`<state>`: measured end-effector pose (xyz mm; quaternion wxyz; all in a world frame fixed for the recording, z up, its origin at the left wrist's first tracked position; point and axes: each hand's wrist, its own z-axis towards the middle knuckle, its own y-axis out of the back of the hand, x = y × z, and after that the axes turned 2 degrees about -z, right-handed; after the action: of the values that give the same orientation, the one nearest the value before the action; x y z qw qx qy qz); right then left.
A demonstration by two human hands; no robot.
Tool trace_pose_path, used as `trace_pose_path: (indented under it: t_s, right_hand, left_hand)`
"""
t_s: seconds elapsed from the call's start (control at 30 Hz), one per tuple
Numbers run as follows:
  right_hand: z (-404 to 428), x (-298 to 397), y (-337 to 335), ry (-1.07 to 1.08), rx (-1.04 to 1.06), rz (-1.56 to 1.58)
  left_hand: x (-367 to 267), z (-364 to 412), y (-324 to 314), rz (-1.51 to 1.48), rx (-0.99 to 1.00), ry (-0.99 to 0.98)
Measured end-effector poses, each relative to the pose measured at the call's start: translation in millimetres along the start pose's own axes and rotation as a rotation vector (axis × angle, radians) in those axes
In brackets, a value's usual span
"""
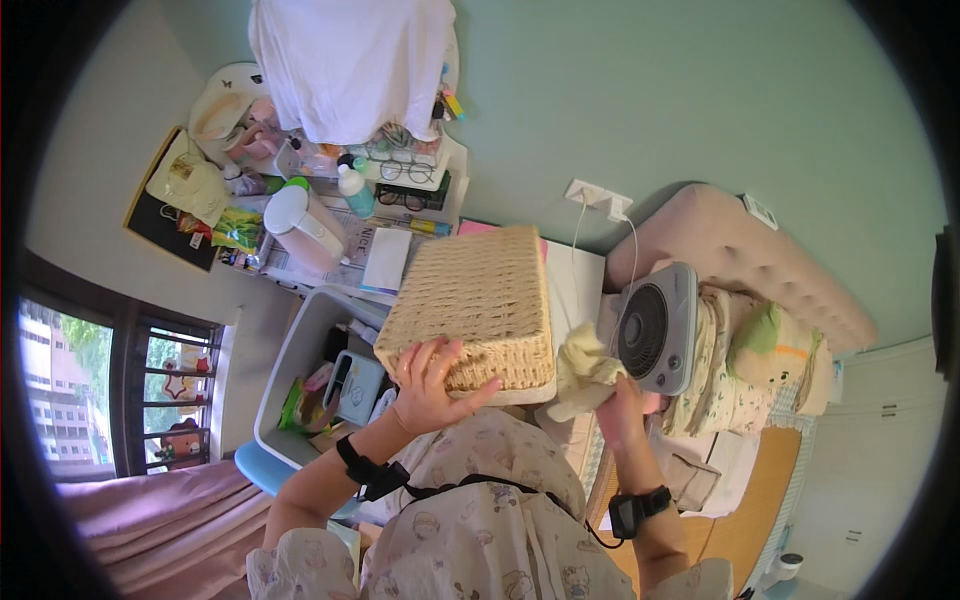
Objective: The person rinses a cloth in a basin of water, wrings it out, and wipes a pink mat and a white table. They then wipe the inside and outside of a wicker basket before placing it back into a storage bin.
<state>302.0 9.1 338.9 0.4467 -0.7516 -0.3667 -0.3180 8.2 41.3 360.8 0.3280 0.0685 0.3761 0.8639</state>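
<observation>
A woven straw-coloured basket (480,300) is tilted in front of me, its woven base or side facing the camera. My left hand (435,386) grips its near lower edge, fingers spread over the weave and thumb along the near side. To the right of the basket, my right hand (622,412) pinches a crumpled pale yellow cloth (587,364), which hangs close to the basket's right side. What the basket holds, if anything, is hidden. Both wrists wear black bands with small devices joined by a cable.
A grey plastic bin (277,375) with assorted items stands at the left. Behind it, a crowded desk bears an electric kettle (307,229), a bottle (355,191) and glasses (405,172). A grey fan (656,330) and folded bedding (724,360) are at the right, near white cables.
</observation>
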Motion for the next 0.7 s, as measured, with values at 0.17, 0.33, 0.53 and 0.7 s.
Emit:
trace_pose_path:
  t_s: [0.17,0.33,0.53,0.7]
  right_hand:
    - [8,-56,29,-0.275,-0.010,0.200]
    - [16,-95,33,-0.505,0.107,0.407]
    - [23,-145,38,-0.535,-0.048,0.416]
    - [26,-178,59,-0.495,-0.077,0.407]
  left_hand:
    - [2,-8,-11,0.066,-0.103,-0.088]
    - [6,-22,-63,-0.089,0.274,-0.169]
    - [12,-40,-132,-0.093,0.362,-0.254]
    - [18,-33,-164,-0.297,0.466,0.159]
